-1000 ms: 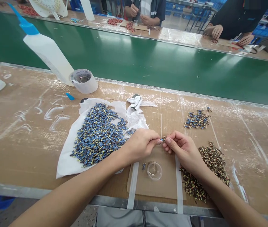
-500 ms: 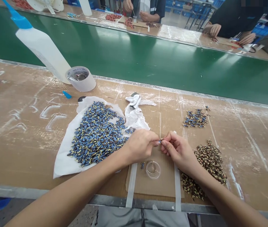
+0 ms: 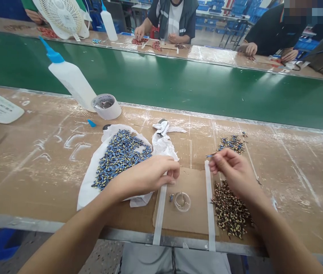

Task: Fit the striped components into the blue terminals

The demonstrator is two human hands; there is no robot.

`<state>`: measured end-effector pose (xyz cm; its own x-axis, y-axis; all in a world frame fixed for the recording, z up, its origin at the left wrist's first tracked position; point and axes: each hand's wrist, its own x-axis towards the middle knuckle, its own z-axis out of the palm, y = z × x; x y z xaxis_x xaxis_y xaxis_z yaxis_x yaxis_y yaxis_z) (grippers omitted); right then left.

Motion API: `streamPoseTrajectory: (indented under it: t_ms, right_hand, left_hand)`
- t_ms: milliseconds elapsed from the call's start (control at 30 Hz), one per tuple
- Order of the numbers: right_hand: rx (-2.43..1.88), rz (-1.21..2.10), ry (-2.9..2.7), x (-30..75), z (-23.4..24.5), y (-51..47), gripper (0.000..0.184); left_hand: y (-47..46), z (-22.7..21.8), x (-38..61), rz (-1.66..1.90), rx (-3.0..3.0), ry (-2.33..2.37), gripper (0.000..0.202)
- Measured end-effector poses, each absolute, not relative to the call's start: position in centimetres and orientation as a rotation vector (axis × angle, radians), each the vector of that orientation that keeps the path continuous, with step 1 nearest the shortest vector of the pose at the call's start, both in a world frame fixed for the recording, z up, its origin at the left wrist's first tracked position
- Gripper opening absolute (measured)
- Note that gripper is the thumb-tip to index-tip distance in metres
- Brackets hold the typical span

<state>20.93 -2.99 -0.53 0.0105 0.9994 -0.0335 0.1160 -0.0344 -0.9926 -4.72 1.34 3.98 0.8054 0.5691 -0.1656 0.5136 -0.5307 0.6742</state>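
Note:
My right hand (image 3: pixel 232 169) pinches a small blue-and-dark piece (image 3: pixel 210 155) between thumb and fingertips, just left of a loose cluster of blue, yellow and dark pieces (image 3: pixel 231 143). Below that hand lies a heap of brown-and-cream curved pieces (image 3: pixel 230 213), partly covered by my forearm. My left hand (image 3: pixel 161 171) hovers over the cardboard pad's left edge, its fingers loosely bent and nothing visible in them. A big pile of blue-and-yellow pieces (image 3: pixel 121 152) rests on a white cloth (image 3: pixel 89 186). On the cardboard pad (image 3: pixel 190 224) stands a small clear cup (image 3: pixel 182 202) beside a tiny blue piece (image 3: pixel 171 197).
A white bottle with a blue nozzle (image 3: pixel 72 82) leans beside a tape roll (image 3: pixel 108 108). A blue cap (image 3: pixel 91 123) and crumpled white tissue (image 3: pixel 163 140) lie nearby. Beyond runs a green belt (image 3: pixel 161 83); several people sit across it near a fan (image 3: pixel 61 17).
My hands have separated. The right moved right and up with the small piece; the left drew slightly left and loosened its fingers. The camera view has tilted upward.

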Motion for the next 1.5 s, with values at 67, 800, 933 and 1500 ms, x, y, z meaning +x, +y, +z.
streamPoseTrajectory:
  t_ms: [67, 800, 933, 1500]
  right_hand:
    - [-1.354, 1.009, -1.188, 23.2, -0.5, -2.3, 0.021]
    - [-1.835, 0.419, -1.298, 29.6, -3.9, 0.7, 0.030]
    - [-1.795, 0.391, -1.243, 29.6, -3.5, 0.6, 0.035]
    - [-1.301, 1.332, -1.936, 18.0, 1.7, -5.0, 0.016]
  left_hand:
    - [1.0, 4.8, -5.5, -0.050, 2.254, 0.755, 0.015]
    - [1.4, 2.5, -4.6, 0.056, 2.467, 0.831, 0.014]
    - [1.9, 3.0, -4.5, 0.152, 2.385, 0.953, 0.014]
    - [1.7, 1.5, -2.9, 0.401, 1.671, 0.815, 0.012]
